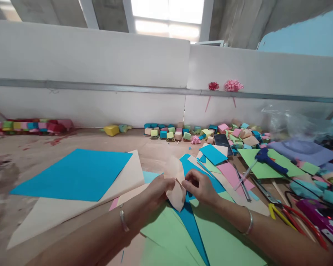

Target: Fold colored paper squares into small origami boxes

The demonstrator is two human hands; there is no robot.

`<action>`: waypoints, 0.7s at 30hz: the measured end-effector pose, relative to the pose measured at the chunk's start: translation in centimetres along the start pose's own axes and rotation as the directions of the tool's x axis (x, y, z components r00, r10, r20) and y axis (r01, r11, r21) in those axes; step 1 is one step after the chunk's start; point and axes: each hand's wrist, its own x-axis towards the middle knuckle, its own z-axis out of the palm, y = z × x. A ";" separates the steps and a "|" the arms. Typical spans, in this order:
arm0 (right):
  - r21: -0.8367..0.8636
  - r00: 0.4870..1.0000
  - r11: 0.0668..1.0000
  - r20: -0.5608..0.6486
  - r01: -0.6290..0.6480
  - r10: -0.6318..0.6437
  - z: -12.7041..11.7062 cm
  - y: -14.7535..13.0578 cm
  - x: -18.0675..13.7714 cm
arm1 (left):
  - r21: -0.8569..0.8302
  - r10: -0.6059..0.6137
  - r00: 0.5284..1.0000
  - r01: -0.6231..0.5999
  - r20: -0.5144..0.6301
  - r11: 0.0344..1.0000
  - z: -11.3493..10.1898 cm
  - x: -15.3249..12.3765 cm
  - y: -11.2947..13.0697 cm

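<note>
Both hands (158, 188) (202, 186) close together, fingers (170, 181) curled, forearms (105, 232) (269, 232) angled inward

The peach paper (178, 197) is small and pale. It is bent, with creases, and gets narrow at the bottom. Its top looks blurry. It stands nearly upright between the left hand (158, 189) and the right hand (201, 186), above blue paper (195, 229).

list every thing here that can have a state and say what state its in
peach paper: creased, in the hands
left hand: fingers pinching the peach paper
right hand: fingers curled at its right edge, exact grip unclear
blue sheet: unfolded, lying on a larger peach sheet
phone: lying down, screen dark
glue gun: lying on its side
plastic bag: crumpled
</note>
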 end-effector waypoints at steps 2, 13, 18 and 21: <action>0.018 0.999 1.000 -0.032 -0.021 0.022 0.1 0.3 0.2 | -0.032 -0.024 0.993 0.028 0.114 0.999 -0.1 0.1 -0.4; -0.154 0.981 0.980 -0.126 0.128 -0.148 1.0 0.6 0.2 | -0.065 0.013 0.999 -0.011 0.035 0.998 0.1 0.3 -1.5; -0.178 0.982 0.974 -0.100 0.138 -0.157 0.8 0.7 0.0 | -0.097 0.062 0.998 -0.060 0.023 0.993 0.1 0.3 -1.9; -0.170 0.975 0.972 -0.126 0.161 -0.183 0.7 0.7 0.0 | -0.098 0.084 0.995 -0.078 0.055 0.992 0.2 0.1 -1.7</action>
